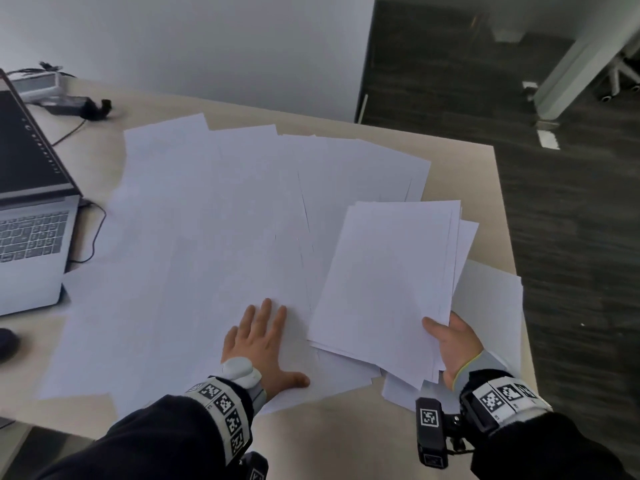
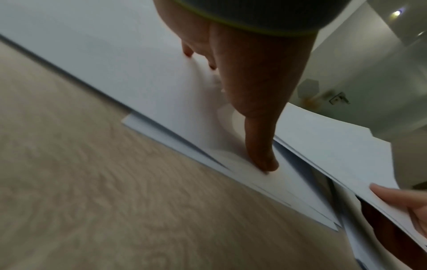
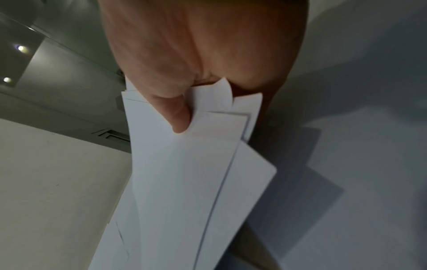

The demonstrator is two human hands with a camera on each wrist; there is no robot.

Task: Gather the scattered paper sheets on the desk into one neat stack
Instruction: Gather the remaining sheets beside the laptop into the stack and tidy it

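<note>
Several white paper sheets [image 1: 214, 220] lie spread over the beige desk [image 1: 346, 431], overlapping each other. My left hand [image 1: 263, 341] lies flat on them near the front edge, fingers straight and thumb splayed right; the left wrist view has its thumb [image 2: 261, 142] pressing on a sheet [image 2: 143, 76]. My right hand [image 1: 450, 344] grips a loose bundle of sheets [image 1: 391, 282] at its near right corner, thumb on top, held just above the desk. In the right wrist view that thumb [image 3: 177, 117] pinches the fanned bundle [image 3: 184, 182]. More sheets [image 1: 491, 296] lie under the bundle.
An open laptop [image 1: 31, 209] stands at the left with a black cable [image 1: 97, 230] beside it. A power adapter [image 1: 79, 105] and a small device sit at the back left. The desk's right edge [image 1: 509, 244] drops to dark carpet.
</note>
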